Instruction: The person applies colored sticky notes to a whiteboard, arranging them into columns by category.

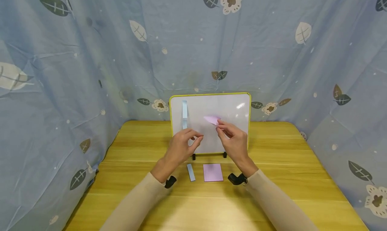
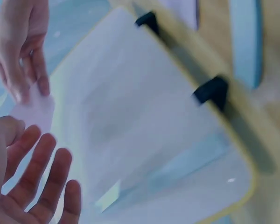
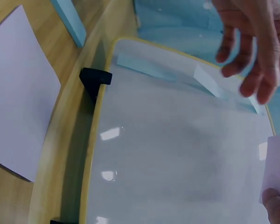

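Note:
My right hand (image 1: 235, 142) pinches a pink sticky note (image 1: 212, 120) between thumb and fingertips, in front of the whiteboard (image 1: 225, 105). The note looks bent and is held by its right end. Left of it, my left hand (image 1: 180, 145) hovers before the board's lower left part, thumb and index finger near each other with nothing seen between them. In the left wrist view its fingers (image 2: 56, 170) are loosely spread. Pale blue strips (image 1: 184, 109) run vertically down the board's left side; my left hand hides their lower part in the head view.
On the wooden table (image 1: 136, 143), a pink sticky-note pad (image 1: 213, 172) and a narrow blue strip pad (image 1: 191, 172) lie in front of the board. Black feet (image 1: 225, 154) support the yellow-edged board. Patterned blue curtains (image 1: 187, 39) hang behind and on both sides.

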`<state>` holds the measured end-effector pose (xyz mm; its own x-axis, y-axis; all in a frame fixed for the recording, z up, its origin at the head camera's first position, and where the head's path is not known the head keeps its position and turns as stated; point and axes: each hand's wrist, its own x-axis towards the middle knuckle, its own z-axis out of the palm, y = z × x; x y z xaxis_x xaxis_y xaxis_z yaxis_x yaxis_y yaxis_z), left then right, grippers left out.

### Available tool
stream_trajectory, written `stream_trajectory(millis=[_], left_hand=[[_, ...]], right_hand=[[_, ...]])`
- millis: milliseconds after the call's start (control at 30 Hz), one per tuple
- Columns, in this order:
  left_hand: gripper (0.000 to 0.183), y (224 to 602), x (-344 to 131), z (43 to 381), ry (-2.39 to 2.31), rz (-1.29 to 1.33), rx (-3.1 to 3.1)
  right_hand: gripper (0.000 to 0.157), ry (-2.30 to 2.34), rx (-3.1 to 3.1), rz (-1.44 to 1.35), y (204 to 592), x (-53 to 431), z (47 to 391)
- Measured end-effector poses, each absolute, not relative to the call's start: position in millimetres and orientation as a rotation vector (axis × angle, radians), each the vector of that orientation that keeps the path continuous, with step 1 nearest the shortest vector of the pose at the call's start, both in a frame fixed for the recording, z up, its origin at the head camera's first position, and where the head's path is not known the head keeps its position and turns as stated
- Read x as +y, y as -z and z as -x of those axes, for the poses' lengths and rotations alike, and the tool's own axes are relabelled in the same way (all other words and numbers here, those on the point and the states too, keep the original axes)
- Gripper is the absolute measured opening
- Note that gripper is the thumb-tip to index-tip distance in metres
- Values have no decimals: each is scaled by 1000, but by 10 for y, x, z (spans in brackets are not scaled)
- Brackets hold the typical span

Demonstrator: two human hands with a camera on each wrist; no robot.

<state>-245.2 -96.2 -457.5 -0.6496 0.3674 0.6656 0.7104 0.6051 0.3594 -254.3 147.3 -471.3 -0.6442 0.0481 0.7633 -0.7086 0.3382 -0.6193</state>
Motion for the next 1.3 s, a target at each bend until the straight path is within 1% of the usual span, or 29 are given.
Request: stream_trajectory(millis=[300,533,767,1000,1300], left_hand=[[19,4213,-1059,2747,867,698,-2147],[25,4006,-1088,3002,780,634,-2106],[32,3929,-1080,3186,696,522,-2196],[39,3865,-1071,3285,667,476,-2289],[38,3836,-1040,3382,653,472,-2351]], right_hand=[[15,-1295,-1892,-582,4662,1391,2685],[13,-1223,-1838,-593,4576,1281,2804],[13,-1140,-1818,-584,4544,1170,2914],[13,-1020,-1827,-563,4493,1080,2991],[12,-983,-1814,-552,4464,995,3067]])
